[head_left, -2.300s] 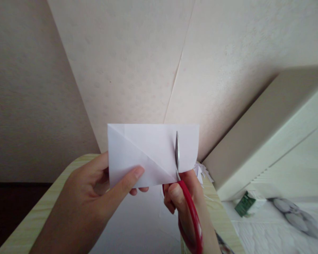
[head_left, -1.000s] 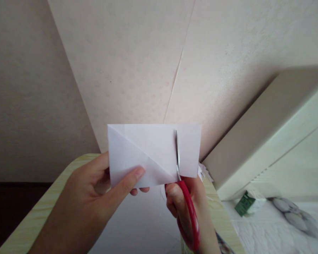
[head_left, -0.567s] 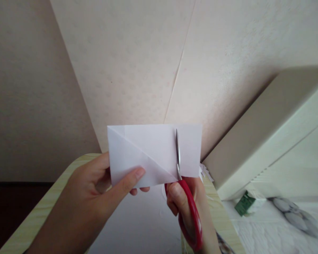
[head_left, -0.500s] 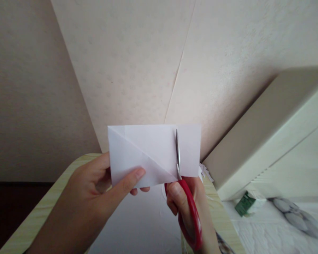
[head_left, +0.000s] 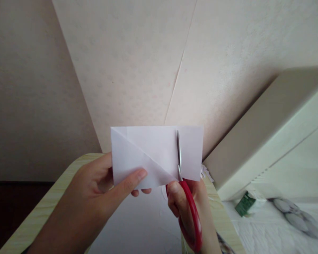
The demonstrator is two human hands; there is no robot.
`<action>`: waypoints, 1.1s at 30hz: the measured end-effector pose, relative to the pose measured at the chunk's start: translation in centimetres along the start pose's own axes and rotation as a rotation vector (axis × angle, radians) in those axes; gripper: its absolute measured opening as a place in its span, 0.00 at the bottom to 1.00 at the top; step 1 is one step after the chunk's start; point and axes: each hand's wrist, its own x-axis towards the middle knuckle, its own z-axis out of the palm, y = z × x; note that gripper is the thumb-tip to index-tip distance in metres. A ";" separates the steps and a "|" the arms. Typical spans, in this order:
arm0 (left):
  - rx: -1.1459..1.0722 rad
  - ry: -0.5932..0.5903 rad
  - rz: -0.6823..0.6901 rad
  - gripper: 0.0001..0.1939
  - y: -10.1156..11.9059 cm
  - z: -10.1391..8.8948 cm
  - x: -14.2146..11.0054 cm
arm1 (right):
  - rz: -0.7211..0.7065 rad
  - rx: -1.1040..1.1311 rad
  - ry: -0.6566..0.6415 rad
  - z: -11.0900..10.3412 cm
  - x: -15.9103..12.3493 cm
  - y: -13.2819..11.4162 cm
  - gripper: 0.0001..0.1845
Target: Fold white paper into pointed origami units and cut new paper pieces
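Observation:
My left hand (head_left: 103,192) is closed on the left part of a white sheet of paper (head_left: 148,141), thumb on the front and fingers behind. A diagonal crease runs across the paper from its upper left corner to the lower edge. In my right hand (head_left: 185,197) is a pair of scissors (head_left: 194,215) with red handles. One metal blade lies upright over the front of the paper, right of the diagonal crease; the other blade is hidden behind it. The strip right of the blade still hangs together with the rest at the top.
Below my hands is a light wood-grain table (head_left: 66,187) with a larger white sheet (head_left: 137,220) on it. Paper scraps (head_left: 206,173) lie at its right edge. A wall (head_left: 135,70) rises behind. At the right are a pale cabinet (head_left: 286,148) and a green box (head_left: 245,204).
The paper has shifted slightly right and down with my left hand. The scissors blade has moved a little the same way; both holds stay the same.

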 end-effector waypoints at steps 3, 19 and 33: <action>-0.014 -0.016 -0.018 0.03 0.0 0.1 0.1 | 0.044 0.058 -0.025 0.0 0.0 -0.2 0.28; -0.055 -0.064 -0.103 0.06 0.9 0.0 0.1 | 0.050 0.187 0.062 0.3 -0.6 2.3 0.23; -0.135 -0.105 -0.213 0.06 1.1 -0.1 0.3 | 0.141 0.137 0.046 0.0 -0.1 0.8 0.22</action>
